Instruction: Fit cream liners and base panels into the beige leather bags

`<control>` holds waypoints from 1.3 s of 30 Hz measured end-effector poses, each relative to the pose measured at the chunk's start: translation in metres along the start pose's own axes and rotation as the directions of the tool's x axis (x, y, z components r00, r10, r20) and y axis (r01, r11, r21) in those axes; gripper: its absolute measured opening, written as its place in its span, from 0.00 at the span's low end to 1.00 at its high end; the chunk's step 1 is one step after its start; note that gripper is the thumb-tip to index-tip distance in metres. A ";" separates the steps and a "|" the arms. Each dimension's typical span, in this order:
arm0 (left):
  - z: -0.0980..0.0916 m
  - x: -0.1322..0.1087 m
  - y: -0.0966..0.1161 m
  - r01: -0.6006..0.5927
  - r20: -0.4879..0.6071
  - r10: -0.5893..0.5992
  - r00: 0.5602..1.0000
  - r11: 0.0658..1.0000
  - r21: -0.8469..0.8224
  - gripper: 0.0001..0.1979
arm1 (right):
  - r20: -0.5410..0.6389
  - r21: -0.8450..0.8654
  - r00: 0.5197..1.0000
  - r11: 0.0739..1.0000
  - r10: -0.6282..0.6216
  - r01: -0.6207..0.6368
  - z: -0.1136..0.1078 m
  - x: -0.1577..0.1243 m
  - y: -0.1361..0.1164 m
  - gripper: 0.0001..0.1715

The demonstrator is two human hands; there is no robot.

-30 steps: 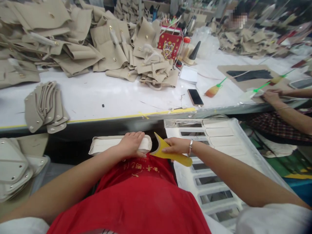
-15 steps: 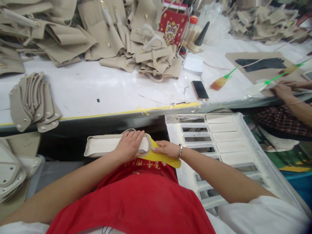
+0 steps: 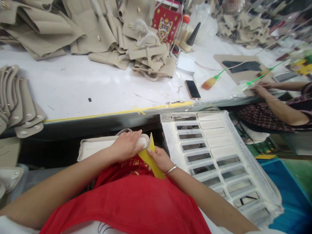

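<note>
Firmly brace the white-and-beige bag piece (image 3: 96, 146) in the clasping left grip (image 3: 127, 145), easing the yellow curved-edged tool (image 3: 149, 160), pinched in the right grip (image 3: 161, 159), squarely against its rounded end.

You have room to reach across the white tabletop (image 3: 109, 86) between the stacked beige flaps (image 3: 25, 104) and the phone (image 3: 192, 89), but piled beige pieces (image 3: 91, 39) block you farther back. 1 slatted rack (image 3: 170, 135) stands beside your right hand (image 3: 161, 159).

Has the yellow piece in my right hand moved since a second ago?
Yes, the yellow piece has moved left, away from the white slotted rack.
</note>
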State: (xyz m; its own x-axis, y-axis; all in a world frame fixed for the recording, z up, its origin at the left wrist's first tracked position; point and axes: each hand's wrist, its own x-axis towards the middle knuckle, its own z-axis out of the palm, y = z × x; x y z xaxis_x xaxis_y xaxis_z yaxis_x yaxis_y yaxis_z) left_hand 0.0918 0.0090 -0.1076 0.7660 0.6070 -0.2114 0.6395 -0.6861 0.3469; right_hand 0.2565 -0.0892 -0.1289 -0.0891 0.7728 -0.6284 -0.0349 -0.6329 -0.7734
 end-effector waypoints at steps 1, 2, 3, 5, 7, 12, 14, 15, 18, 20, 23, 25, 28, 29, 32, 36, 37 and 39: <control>0.003 0.006 0.006 0.058 -0.030 -0.057 0.998 0.998 0.035 0.28 | -0.029 0.023 1.000 1.000 -0.002 0.002 0.004 -0.001 0.002 0.22; 0.007 0.011 0.012 0.106 -0.058 -0.102 0.993 0.992 0.071 0.25 | -0.057 0.048 0.998 0.999 -0.002 0.005 0.009 -0.002 0.003 0.22; 0.011 0.016 0.017 0.134 -0.079 -0.127 0.989 0.986 0.099 0.23 | -0.091 0.076 0.996 0.997 0.001 0.006 0.014 -0.003 0.005 0.21; 0.016 0.023 0.026 0.141 -0.104 -0.129 0.986 0.982 0.126 0.22 | -0.176 0.129 0.984 0.992 0.012 0.011 0.022 -0.004 0.008 0.19; 0.016 0.025 0.029 0.122 -0.099 -0.111 0.989 0.986 0.112 0.22 | -0.232 0.172 0.972 0.985 0.045 -0.004 0.029 -0.007 0.010 0.19; 0.000 0.014 0.017 0.109 -0.037 -0.107 0.994 0.992 0.065 0.21 | -0.044 0.260 0.998 0.965 0.052 -0.039 0.023 -0.025 0.004 0.19; -0.007 0.005 0.009 0.118 -0.058 -0.117 0.991 0.993 0.030 0.22 | -0.075 0.306 0.996 0.949 -0.052 0.073 0.016 -0.030 -0.008 0.18; -0.009 0.001 0.005 0.103 -0.068 -0.103 0.992 0.995 0.000 0.24 | -0.125 0.344 0.984 0.925 -0.125 0.162 0.014 -0.030 -0.015 0.18; -0.010 -0.011 0.000 0.016 -0.083 -0.021 0.996 0.998 -0.060 0.28 | -0.344 0.382 0.871 0.795 -0.352 0.472 0.016 -0.015 -0.035 0.17; -0.006 -0.016 0.000 0.006 -0.077 -0.010 0.997 0.999 -0.051 0.33 | -0.441 0.323 0.782 0.735 -0.440 0.596 0.022 0.003 -0.043 0.16; 0.000 -0.015 0.004 0.048 -0.080 -0.051 0.996 0.998 -0.039 0.36 | -0.504 0.232 0.728 0.739 -0.465 0.633 0.033 0.028 -0.046 0.17; 0.002 -0.013 0.005 0.057 -0.079 -0.060 0.995 0.998 -0.040 0.36 | -0.532 0.179 0.715 0.765 -0.453 0.618 0.039 0.036 -0.043 0.18; 0.004 -0.009 0.005 0.060 -0.070 -0.063 0.996 0.997 -0.049 0.36 | -0.540 0.126 0.719 0.803 -0.437 0.583 0.044 0.038 -0.040 0.19; 0.004 -0.008 0.004 0.060 -0.067 -0.063 0.996 0.997 -0.054 0.36 | -0.541 0.121 0.722 0.809 -0.432 0.575 0.045 0.038 -0.040 0.19; 0.004 -0.004 0.003 0.075 -0.071 -0.079 0.994 0.995 -0.064 0.35 | -0.559 0.125 0.720 0.817 -0.410 0.562 0.044 0.041 -0.042 0.20; -0.001 -0.003 0.008 0.091 -0.067 -0.098 0.993 0.991 -0.103 0.36 | -0.535 0.112 0.751 0.848 -0.388 0.518 0.042 0.041 -0.048 0.22; -0.004 -0.005 0.009 0.088 -0.067 -0.097 0.993 0.989 -0.121 0.36 | -0.505 0.106 0.770 0.858 -0.390 0.503 0.042 0.040 -0.050 0.22; -0.010 -0.014 0.007 0.071 -0.089 -0.086 0.992 0.984 -0.165 0.36 | -0.416 0.070 0.820 0.885 -0.395 0.461 0.042 0.035 -0.057 0.21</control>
State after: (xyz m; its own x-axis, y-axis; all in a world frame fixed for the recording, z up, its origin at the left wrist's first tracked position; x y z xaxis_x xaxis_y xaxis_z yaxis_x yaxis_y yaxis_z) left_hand 0.0843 -0.0004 -0.0933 0.6991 0.6973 -0.1585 0.6727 -0.5660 0.4766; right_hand 0.2136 -0.0286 -0.1035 0.3544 0.9026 -0.2445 -0.1412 -0.2068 -0.9681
